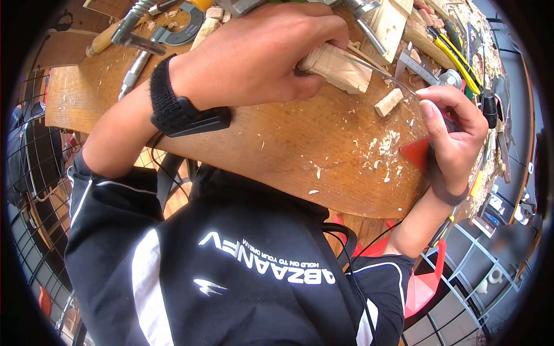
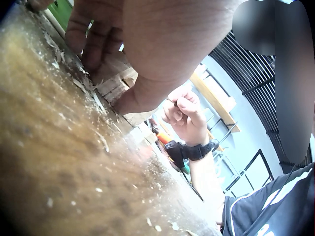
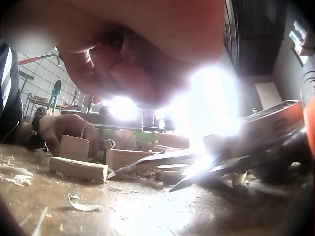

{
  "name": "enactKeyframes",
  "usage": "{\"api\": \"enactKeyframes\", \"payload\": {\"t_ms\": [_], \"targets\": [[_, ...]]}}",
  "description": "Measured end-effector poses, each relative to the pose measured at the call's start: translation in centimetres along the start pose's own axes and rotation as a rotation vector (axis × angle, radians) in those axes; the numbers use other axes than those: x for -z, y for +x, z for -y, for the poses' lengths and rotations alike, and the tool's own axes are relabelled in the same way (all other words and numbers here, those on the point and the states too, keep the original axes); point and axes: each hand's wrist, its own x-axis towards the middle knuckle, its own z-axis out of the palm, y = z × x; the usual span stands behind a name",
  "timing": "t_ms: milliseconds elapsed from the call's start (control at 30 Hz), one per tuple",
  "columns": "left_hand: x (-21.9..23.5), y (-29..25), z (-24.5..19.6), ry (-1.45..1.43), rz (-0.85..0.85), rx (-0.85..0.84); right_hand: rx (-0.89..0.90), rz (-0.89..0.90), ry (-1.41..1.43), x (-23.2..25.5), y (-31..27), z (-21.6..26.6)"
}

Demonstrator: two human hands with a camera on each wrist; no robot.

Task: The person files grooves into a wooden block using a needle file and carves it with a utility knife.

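In the head view my left hand grips a pale wooden block near the bench's far side, fingers on one side and thumb below. The left wrist view shows the block low over the bench, under the curled fingers. To the right, my right hand pinches a thin, dark metal strip between thumb and forefinger. The strip runs from the fingertips across to the block's upper edge; its far end is hidden by the block and left hand. A small wood offcut lies between the hands.
Wood shavings are scattered over the brown bench. A caliper and yellow-handled tool lie at the back right. A micrometer is at the back left. An orange-red flat piece sits beneath the right hand.
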Motion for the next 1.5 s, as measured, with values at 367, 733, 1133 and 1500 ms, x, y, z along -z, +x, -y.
{"api": "enactKeyframes", "payload": {"t_ms": [367, 733, 1133, 1500], "targets": [[-0.1, -0.1, 0.4, 0.015, -0.003, -0.033, -0.02, 0.018, 0.025, 0.2, -0.2, -0.1], [-0.1, 0.2, 0.4, 0.002, 0.03, 0.03, 0.029, 0.029, -0.012, 0.5, -0.2, -0.1], [-0.1, 0.1, 0.4, 0.03, 0.008, -0.017, -0.014, 0.026, 0.007, -0.5, 0.1, 0.1], [-0.8, 0.4, 1.8, 0.02, 0.004, -0.032, 0.043, 0.052, -0.027, -0.4, 0.2, -0.1]]}}
